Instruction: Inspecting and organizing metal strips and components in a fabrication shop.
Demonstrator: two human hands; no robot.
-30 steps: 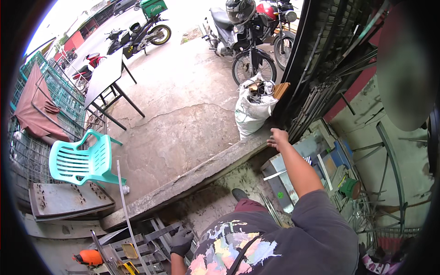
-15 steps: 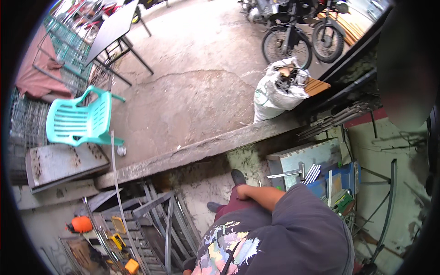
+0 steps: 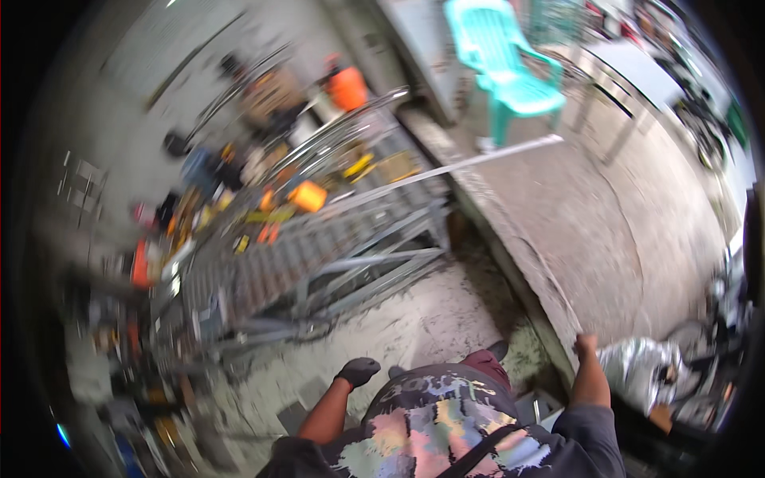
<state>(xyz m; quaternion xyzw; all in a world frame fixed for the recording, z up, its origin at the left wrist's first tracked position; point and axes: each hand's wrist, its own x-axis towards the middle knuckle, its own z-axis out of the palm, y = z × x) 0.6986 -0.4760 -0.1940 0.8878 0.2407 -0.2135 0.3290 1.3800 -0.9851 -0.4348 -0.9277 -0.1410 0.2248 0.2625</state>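
My left hand (image 3: 357, 371), in a dark glove, hangs beside my painted-print shirt (image 3: 430, 422). Its fingers look curled together, and nothing shows in them. Bare, my right hand (image 3: 586, 342) is held out by the concrete ledge (image 3: 522, 283); its fingers are too small and blurred to read. To the left of the ledge stands a slatted metal workbench (image 3: 247, 279), the nearest large thing to my left hand but apart from it. Across the bench and over the ledge lies a long pale metal strip (image 3: 494, 158). An orange-yellow tool (image 3: 307, 196) rests on the slats, among other blurred tools.
A turquoise plastic chair (image 3: 518, 92) and a table (image 3: 637, 72) stand on the raised concrete beyond the ledge. A white sack (image 3: 641, 366) sits at right, near my right hand. Behind the bench is an orange container (image 3: 348, 88). Clutter fills the left side.
My view has swung left, bringing the workbench to the middle and the chair to the upper right. Both forearms now show; earlier one forearm reached down by my leg.
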